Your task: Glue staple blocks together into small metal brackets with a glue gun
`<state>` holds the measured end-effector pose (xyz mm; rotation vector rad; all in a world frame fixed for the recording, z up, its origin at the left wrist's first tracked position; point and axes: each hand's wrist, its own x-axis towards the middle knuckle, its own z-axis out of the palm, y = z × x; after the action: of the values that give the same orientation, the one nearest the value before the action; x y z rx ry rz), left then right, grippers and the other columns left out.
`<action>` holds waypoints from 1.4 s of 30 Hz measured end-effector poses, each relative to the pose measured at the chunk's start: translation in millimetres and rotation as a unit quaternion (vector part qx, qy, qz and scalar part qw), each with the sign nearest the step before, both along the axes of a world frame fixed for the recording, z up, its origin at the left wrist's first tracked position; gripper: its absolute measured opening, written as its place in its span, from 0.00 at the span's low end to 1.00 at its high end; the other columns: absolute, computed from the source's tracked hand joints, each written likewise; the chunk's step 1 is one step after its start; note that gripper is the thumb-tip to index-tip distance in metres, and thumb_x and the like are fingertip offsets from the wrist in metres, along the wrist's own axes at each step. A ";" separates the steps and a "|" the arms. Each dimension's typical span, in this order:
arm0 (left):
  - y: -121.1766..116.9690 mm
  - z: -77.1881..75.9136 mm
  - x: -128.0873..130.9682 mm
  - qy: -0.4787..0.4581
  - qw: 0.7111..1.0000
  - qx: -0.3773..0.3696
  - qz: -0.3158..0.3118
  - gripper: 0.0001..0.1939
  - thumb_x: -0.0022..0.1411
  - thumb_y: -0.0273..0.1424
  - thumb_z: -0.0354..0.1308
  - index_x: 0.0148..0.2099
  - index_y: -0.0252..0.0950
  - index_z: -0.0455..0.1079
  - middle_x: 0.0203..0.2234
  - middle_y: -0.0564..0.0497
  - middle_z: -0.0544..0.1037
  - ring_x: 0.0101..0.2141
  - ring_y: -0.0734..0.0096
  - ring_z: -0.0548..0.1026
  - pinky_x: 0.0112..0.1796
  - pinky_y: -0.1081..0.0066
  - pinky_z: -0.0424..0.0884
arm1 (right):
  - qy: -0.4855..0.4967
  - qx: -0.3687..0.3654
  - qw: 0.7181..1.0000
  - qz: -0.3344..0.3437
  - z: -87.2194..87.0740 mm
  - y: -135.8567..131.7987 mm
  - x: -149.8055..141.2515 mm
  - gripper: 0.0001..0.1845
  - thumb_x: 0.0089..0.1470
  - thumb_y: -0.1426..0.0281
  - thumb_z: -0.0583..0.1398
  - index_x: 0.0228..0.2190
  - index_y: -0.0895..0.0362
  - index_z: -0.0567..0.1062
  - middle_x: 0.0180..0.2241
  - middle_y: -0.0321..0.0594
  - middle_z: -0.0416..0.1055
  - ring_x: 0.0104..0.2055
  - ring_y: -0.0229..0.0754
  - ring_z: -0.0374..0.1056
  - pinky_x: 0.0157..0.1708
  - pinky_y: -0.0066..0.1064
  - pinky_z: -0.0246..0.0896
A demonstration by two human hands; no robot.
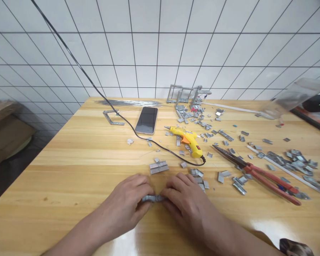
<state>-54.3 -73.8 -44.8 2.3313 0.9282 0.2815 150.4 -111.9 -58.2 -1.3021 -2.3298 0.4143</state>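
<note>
My left hand point(132, 199) and my right hand point(182, 197) meet at the near middle of the wooden table point(77, 167). Both are closed on the ends of a short grey metal strip piece point(152, 198) held between them, low over the tabletop. Just beyond my fingers lie a flat stack of grey metal strips point(159, 167) and several small cut metal bits point(200, 177).
A yellow glue gun point(188, 140) with a black cord point(138, 137) lies mid-table. A phone point(147, 120) lies face up behind it. Red-handled pliers point(258, 172) lie at right among scattered metal pieces. A metal frame structure point(185, 94) stands at the tiled wall. A clear plastic container point(293, 97) sits far right.
</note>
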 end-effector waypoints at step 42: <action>0.0 9.6 -2.5 0.010 1.000 -0.015 0.011 0.07 0.58 0.22 0.56 0.37 0.38 0.69 0.34 0.50 0.70 0.37 0.64 0.70 0.37 0.68 0.67 | 0.001 -0.022 1.000 -0.005 10.8 4.9 7.0 0.04 0.51 0.76 0.64 0.29 0.55 0.77 0.30 0.38 0.70 0.35 0.43 0.61 0.37 0.36 0.50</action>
<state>-56.8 -73.9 -35.2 2.3005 0.9626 0.2527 157.4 -107.0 -47.4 -1.3320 -2.3249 0.4644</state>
